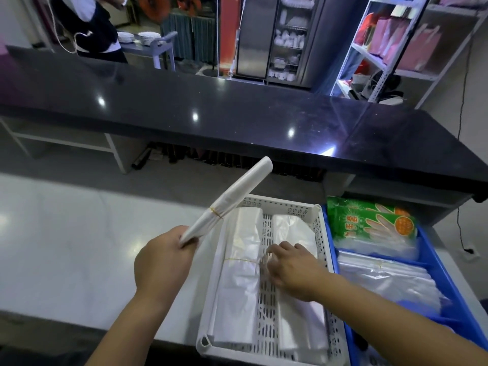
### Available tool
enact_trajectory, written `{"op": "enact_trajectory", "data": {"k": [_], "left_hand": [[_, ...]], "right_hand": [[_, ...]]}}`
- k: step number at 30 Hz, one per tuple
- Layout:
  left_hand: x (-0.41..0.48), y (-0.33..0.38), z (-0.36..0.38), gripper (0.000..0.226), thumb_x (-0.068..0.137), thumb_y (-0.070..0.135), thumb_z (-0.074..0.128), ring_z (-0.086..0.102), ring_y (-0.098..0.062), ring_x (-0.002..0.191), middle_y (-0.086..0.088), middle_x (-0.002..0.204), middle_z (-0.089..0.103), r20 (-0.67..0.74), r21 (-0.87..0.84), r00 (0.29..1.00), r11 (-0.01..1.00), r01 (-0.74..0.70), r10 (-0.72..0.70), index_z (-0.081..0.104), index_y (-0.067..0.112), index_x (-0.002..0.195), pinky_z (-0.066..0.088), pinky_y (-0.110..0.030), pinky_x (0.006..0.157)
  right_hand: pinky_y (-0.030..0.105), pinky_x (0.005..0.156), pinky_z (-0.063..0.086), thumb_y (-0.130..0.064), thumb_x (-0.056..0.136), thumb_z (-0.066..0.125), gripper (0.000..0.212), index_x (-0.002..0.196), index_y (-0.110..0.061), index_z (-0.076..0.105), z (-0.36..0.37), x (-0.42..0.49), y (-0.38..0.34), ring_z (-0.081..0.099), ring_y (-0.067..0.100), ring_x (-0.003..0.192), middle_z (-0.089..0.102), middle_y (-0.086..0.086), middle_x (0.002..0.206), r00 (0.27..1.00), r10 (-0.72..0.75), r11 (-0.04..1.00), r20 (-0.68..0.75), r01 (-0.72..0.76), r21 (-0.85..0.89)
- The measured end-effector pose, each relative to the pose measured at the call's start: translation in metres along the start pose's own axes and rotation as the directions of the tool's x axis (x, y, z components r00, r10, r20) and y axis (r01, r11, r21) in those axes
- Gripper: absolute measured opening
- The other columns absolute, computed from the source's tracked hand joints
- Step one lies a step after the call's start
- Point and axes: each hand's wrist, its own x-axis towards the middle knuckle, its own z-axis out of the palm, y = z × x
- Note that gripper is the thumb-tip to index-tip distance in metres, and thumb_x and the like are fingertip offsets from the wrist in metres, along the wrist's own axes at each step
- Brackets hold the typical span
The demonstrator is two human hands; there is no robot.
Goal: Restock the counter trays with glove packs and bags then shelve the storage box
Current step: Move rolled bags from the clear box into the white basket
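My left hand [165, 256] grips the lower end of a banded bundle of white plastic bags [235, 195], which points up and to the right above the counter. A white perforated tray [320, 233] holds two flat bag bundles, one on the left [241, 276] and one on the right [297, 328]. My right hand [291, 268] is inside the tray, its fingers on the rubber band of the left bundle. To the right, a blue tray [433, 254] holds green glove packs [369, 220] at its far end and clear bags [383, 278] nearer me.
The trays stand on a pale lower counter [79, 233]. A raised black countertop [237, 120] runs behind it. Beyond are a metal cabinet [277, 38], white shelving [390, 48] with pink bags, and a person [95, 27] at the far left.
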Motion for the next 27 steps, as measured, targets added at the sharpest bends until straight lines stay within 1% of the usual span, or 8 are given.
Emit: {"op": "enact_trajectory", "data": {"k": [3,6,8,13,15,19,24,27], "left_hand": [[-0.003,0.004,0.001,0.023,0.084,0.029,0.054,0.052,-0.025,0.048,-0.003,0.05,0.054,-0.008,-0.008,1.0,1.0,-0.012,0.012,0.055,0.017,0.065,0.036,-0.031,0.041],[-0.003,0.01,0.005,0.023,0.084,0.029,0.054,0.052,-0.025,0.049,-0.003,0.05,0.055,-0.009,-0.003,1.0,1.0,-0.023,0.023,0.055,0.017,0.064,0.036,-0.031,0.041],[-0.004,0.014,0.007,0.022,0.083,0.028,0.055,0.052,-0.024,0.048,-0.003,0.05,0.054,-0.004,-0.012,0.999,0.999,-0.032,0.032,0.054,0.018,0.063,0.036,-0.03,0.041],[-0.003,0.027,0.01,0.024,0.081,0.026,0.057,0.049,-0.018,0.046,0.0,0.048,0.053,0.011,-0.048,0.999,0.998,-0.049,0.049,0.051,0.023,0.058,0.031,-0.027,0.041],[-0.002,0.031,0.011,0.022,0.08,0.027,0.056,0.049,-0.017,0.046,0.0,0.048,0.053,0.014,-0.045,0.998,0.997,-0.057,0.058,0.05,0.023,0.058,0.03,-0.026,0.041],[-0.001,0.034,0.011,0.019,0.079,0.028,0.054,0.05,-0.019,0.048,-0.001,0.05,0.053,0.029,-0.029,0.997,0.997,-0.064,0.065,0.05,0.022,0.062,0.03,-0.026,0.041],[-0.002,0.036,0.012,0.019,0.078,0.027,0.054,0.048,-0.023,0.049,-0.005,0.052,0.053,0.04,-0.039,0.998,0.998,-0.051,0.053,0.05,0.017,0.063,0.03,-0.027,0.042],[-0.002,0.04,0.012,0.023,0.079,0.026,0.055,0.041,-0.019,0.045,-0.005,0.052,0.05,0.038,-0.03,0.995,0.996,-0.087,0.088,0.046,0.015,0.06,0.027,-0.027,0.042]], "right_hand": [[0.043,0.091,0.037,-0.059,0.078,0.051,0.052,0.115,-0.022,0.049,0.011,-0.003,-0.011,0.039,0.025,0.114,0.041,0.004,0.132,0.974,0.228,0.97,-0.006,-0.227,0.087],[0.043,0.102,0.032,-0.053,0.075,0.062,0.077,0.136,-0.021,0.029,0.018,-0.007,-0.019,0.031,0.028,0.127,0.028,0.005,0.144,0.915,0.401,0.887,0.042,-0.399,0.231],[0.043,0.103,0.031,-0.04,0.077,0.063,0.078,0.141,-0.022,0.021,0.018,-0.009,-0.021,0.029,0.029,0.13,0.024,0.006,0.148,0.887,0.459,0.85,0.057,-0.457,0.264],[0.044,0.094,0.038,-0.017,0.079,0.057,0.082,0.145,-0.032,0.009,0.006,-0.011,-0.023,0.032,0.031,0.127,0.018,0.009,0.151,0.862,0.485,0.853,0.148,-0.503,0.139],[0.042,0.087,0.042,-0.015,0.08,0.059,0.075,0.142,-0.031,0.02,0.0,-0.011,-0.024,0.035,0.03,0.123,0.024,0.008,0.146,0.85,0.494,0.854,0.184,-0.514,0.085],[0.037,0.079,0.045,-0.016,0.085,0.048,0.033,0.117,-0.014,0.054,-0.008,-0.015,-0.022,0.048,0.029,0.107,0.047,0.009,0.122,0.838,0.526,0.843,0.144,-0.537,0.043],[0.029,0.065,0.036,-0.019,0.086,0.05,0.022,0.105,-0.011,0.057,-0.017,-0.024,-0.014,0.061,0.029,0.095,0.057,0.007,0.109,0.803,0.586,0.788,0.113,-0.596,0.152],[0.032,0.065,0.039,-0.006,0.083,0.052,0.021,0.104,-0.009,0.055,-0.023,-0.03,-0.012,0.062,0.031,0.094,0.056,0.009,0.11,0.796,0.596,0.779,0.107,-0.605,0.162]]}}
